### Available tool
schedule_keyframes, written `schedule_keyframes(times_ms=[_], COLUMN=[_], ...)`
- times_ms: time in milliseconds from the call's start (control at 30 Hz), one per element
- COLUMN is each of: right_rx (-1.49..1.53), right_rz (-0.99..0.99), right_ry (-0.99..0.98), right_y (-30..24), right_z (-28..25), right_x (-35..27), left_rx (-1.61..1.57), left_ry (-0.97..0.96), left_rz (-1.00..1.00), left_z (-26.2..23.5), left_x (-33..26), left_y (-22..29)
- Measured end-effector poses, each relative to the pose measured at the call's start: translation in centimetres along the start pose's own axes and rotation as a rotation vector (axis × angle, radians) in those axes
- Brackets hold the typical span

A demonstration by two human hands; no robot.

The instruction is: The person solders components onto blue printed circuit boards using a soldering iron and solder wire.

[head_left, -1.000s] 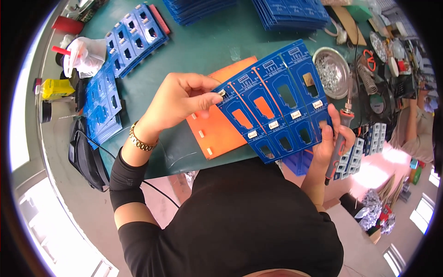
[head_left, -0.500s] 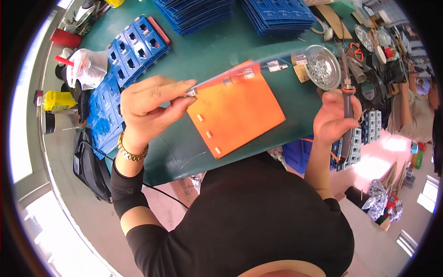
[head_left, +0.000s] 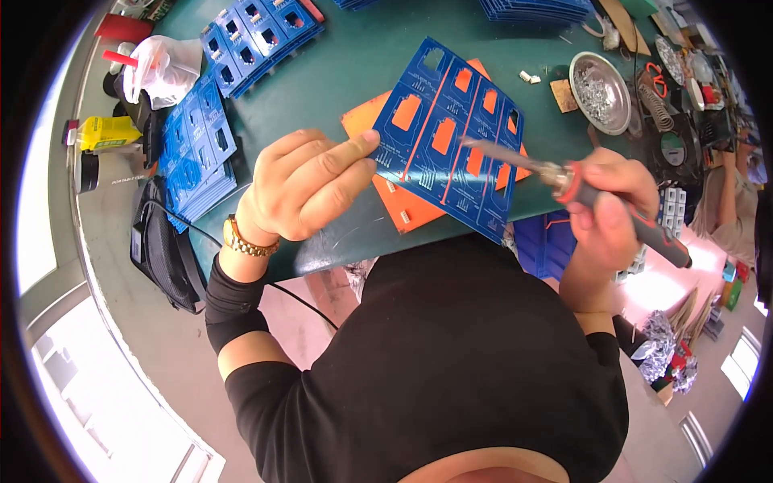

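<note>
Fingers [head_left: 350,150] of left hand [head_left: 294,189]: pressed together, tips on the board's left edge; thumb out of sight, so the pinch on it is a judgement.
Clock: 12 = straight away from the wearer.
Right hand [head_left: 609,228]: curled around the handle of a soldering iron [head_left: 555,177], gripping it; no contact with the board.
Blue board [head_left: 463,113]: at 2 to 3 o'clock from the left fingertips, 10 from the right hand. One corner points to 12, another to 5, the latter past the table edge in view.
Board long axis: nearly square; longer sides look to run 10 to 4, hard to be sure in fisheye.
Nearer hand: left, touching; right is apart, with only the iron reaching across.
Iron axis: 10 to 4, tip at 10, butt at 4. Tip lies over mid-board in view; contact can't be told.
Orange plate [head_left: 366,117]: behind the board, showing at its 9 and 7 sides and through the cutouts. Board resting or lifted: can't tell.
White connectors [head_left: 529,77]: loose on the green table [head_left: 294,113], 1 o'clock from the board, apart.
Metal bowl [head_left: 609,126]: holds small bits, 2 o'clock from the board, past a brown pad [head_left: 564,95].
Board stack [head_left: 535,10]: farthest, toward 1.
</note>
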State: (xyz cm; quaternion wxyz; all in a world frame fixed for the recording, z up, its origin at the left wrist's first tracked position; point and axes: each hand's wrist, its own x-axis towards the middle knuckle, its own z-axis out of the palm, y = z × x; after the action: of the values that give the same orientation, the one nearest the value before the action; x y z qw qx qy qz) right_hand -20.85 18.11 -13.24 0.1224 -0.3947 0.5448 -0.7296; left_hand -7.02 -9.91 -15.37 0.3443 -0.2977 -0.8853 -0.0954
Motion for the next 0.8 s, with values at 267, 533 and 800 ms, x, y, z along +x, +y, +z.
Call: schedule_keyframes(times_ms=[267,533,800], right_rx=[-0.068,0.008,0.026], right_rz=[0.046,0.042,-0.031], right_ry=[-0.138,-0.151,-0.234], right_y=[2.2,3.8,4.9], right_z=[2.7,2.7,2.3], right_x=[0.7,1.3,1.8], left_rx=[0.118,0.114,0.119], left_ry=[0.031,0.039,0.005], left_rz=[-0.011,-0.036,0.004], left_z=[-0.2,-0.1,0.0], left_x=[-0.4,-0.5,-0.2], left_y=[-0.1,-0.1,0.0])
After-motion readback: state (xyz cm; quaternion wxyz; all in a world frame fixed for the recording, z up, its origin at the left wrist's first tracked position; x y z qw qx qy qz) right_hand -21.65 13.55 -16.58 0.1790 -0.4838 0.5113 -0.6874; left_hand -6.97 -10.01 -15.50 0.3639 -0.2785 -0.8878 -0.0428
